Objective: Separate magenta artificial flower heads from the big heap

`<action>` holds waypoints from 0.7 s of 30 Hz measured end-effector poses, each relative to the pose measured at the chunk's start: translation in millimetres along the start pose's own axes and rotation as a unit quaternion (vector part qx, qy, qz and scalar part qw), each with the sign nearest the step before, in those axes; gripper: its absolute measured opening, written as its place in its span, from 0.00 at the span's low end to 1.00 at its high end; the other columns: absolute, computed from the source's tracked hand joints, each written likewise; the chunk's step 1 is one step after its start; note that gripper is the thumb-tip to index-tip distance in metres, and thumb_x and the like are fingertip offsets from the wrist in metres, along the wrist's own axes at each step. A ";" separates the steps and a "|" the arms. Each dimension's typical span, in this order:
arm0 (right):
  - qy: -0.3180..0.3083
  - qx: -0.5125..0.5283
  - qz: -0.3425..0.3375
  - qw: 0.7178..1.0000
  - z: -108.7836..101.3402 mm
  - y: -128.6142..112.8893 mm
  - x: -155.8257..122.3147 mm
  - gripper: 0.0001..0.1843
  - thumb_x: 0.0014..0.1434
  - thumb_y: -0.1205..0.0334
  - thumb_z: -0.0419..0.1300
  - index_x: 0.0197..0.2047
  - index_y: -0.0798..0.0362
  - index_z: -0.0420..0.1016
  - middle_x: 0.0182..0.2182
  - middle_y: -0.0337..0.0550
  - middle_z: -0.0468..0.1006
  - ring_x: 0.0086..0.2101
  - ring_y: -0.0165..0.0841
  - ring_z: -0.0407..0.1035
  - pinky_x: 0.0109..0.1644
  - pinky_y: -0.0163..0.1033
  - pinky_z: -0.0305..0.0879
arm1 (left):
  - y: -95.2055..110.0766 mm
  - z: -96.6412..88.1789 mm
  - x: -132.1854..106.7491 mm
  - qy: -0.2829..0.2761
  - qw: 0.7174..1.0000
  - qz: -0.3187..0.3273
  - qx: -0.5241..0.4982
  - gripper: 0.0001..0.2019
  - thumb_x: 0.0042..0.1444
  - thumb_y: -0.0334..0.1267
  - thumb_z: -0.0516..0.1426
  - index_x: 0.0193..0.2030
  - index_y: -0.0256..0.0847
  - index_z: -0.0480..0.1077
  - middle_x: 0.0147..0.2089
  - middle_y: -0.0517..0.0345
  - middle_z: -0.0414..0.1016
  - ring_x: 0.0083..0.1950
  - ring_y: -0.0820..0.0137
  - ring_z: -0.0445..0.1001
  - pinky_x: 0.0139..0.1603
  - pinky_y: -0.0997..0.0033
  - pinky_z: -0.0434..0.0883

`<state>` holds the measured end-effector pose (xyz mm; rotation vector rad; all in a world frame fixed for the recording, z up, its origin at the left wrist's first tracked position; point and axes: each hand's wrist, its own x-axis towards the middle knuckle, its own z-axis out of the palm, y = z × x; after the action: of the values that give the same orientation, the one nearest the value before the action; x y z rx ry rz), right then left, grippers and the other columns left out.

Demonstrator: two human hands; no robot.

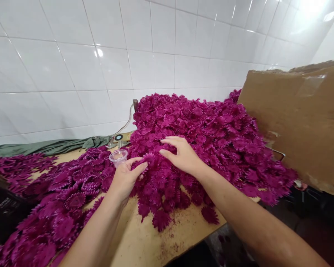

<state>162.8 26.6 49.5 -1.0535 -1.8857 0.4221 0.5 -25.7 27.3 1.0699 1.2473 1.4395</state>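
Observation:
A big heap of magenta artificial flower heads (189,118) rises in the middle of the table. At its near left side, my left hand (128,176) pinches one flower head (148,160) between thumb and fingers. My right hand (180,152) is held over the front of the heap, thumb and fingers apart, with nothing visible between them. Just behind my left hand stands a small clear plastic cup (118,156); its lower part is hidden by the hand.
More magenta flowers (64,207) spread over the left of the table (133,237). A dark container (5,211) stands at the far left. Green cloth (44,145) and a yellow device (123,137) lie along the tiled wall. A cardboard sheet (295,126) borders the heap at right.

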 end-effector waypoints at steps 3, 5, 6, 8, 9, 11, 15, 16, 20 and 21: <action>-0.124 0.123 0.049 0.983 14.2 -9.0 -8.9 0.12 0.51 0.64 0.59 0.40 0.58 0.75 0.36 0.48 0.77 0.36 0.34 0.70 0.44 0.41 0.64 | 0.1 -0.4 -0.5 -0.015 1.000 0.004 0.012 0.18 0.30 0.41 0.65 0.31 0.36 0.71 0.17 0.68 0.66 0.17 0.81 0.58 0.19 0.80 0.54; -0.161 0.187 0.093 0.965 18.0 -10.3 -13.0 0.07 0.50 0.67 0.58 0.34 0.59 0.75 0.27 0.42 0.76 0.28 0.29 0.69 0.37 0.36 0.65 | -1.6 -2.3 -0.3 -0.018 1.000 0.004 0.026 0.18 0.30 0.42 0.65 0.30 0.35 0.71 0.17 0.68 0.65 0.18 0.80 0.59 0.21 0.80 0.55; -0.165 0.210 0.108 0.957 18.4 -10.7 -14.6 0.05 0.50 0.67 0.59 0.31 0.59 0.75 0.24 0.39 0.75 0.26 0.28 0.68 0.36 0.35 0.64 | -3.0 -3.1 -0.1 -0.017 0.999 0.005 0.036 0.18 0.30 0.43 0.65 0.30 0.35 0.70 0.17 0.68 0.65 0.18 0.80 0.59 0.21 0.80 0.55; -0.167 0.253 0.128 0.944 18.3 -12.2 -17.3 0.04 0.48 0.65 0.60 0.28 0.58 0.74 0.22 0.36 0.74 0.25 0.26 0.66 0.34 0.34 0.63 | -6.3 -3.8 0.4 -0.015 0.998 0.014 0.057 0.18 0.32 0.44 0.65 0.30 0.35 0.71 0.16 0.69 0.63 0.18 0.80 0.57 0.20 0.80 0.53; -0.166 0.269 0.132 0.940 18.7 -13.2 -18.2 0.05 0.47 0.65 0.61 0.28 0.57 0.74 0.21 0.35 0.73 0.24 0.26 0.65 0.33 0.33 0.62 | -8.0 -3.6 0.6 -0.015 0.997 0.020 0.067 0.18 0.33 0.44 0.64 0.29 0.35 0.71 0.16 0.69 0.63 0.17 0.80 0.56 0.20 0.79 0.53; -0.158 0.277 0.133 0.938 21.7 -14.3 -19.1 0.03 0.44 0.67 0.62 0.26 0.57 0.72 0.20 0.34 0.71 0.23 0.25 0.64 0.31 0.32 0.60 | -11.2 -2.9 0.8 -0.015 0.996 0.030 0.079 0.18 0.33 0.45 0.65 0.30 0.35 0.71 0.17 0.69 0.64 0.18 0.80 0.58 0.21 0.79 0.54; -0.105 0.249 0.137 0.953 33.2 -6.4 -16.6 0.05 0.45 0.70 0.57 0.21 0.56 0.68 0.17 0.32 0.67 0.20 0.23 0.58 0.27 0.31 0.56 | -14.2 -3.9 -0.8 -0.016 0.995 0.037 0.093 0.19 0.35 0.47 0.63 0.32 0.36 0.71 0.19 0.65 0.68 0.20 0.77 0.62 0.22 0.78 0.58; -0.087 0.236 0.139 0.958 35.4 -2.7 -15.7 0.07 0.46 0.69 0.57 0.19 0.56 0.66 0.15 0.31 0.65 0.19 0.23 0.56 0.26 0.31 0.55 | -14.0 -5.2 -1.6 -0.011 0.994 0.046 0.101 0.19 0.36 0.48 0.63 0.32 0.36 0.72 0.19 0.65 0.68 0.20 0.76 0.62 0.22 0.77 0.58; -0.058 0.163 0.135 0.976 37.2 8.3 -14.7 0.16 0.48 0.60 0.57 0.15 0.53 0.57 0.12 0.29 0.55 0.17 0.22 0.49 0.22 0.31 0.46 | -9.5 -8.9 -4.6 0.006 0.988 0.095 0.125 0.18 0.37 0.49 0.62 0.32 0.37 0.74 0.27 0.59 0.74 0.27 0.71 0.68 0.30 0.74 0.64; -0.058 0.146 0.129 0.979 36.4 8.9 -15.1 0.18 0.49 0.58 0.56 0.14 0.52 0.55 0.12 0.29 0.53 0.17 0.22 0.47 0.21 0.32 0.44 | -8.0 -8.4 -5.2 0.001 0.987 0.101 0.127 0.19 0.37 0.49 0.62 0.34 0.37 0.74 0.31 0.57 0.76 0.31 0.69 0.70 0.34 0.72 0.65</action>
<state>140.1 24.2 16.2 -1.0939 -1.7246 0.9005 -5.9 -31.9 18.2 1.4013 1.3819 1.4565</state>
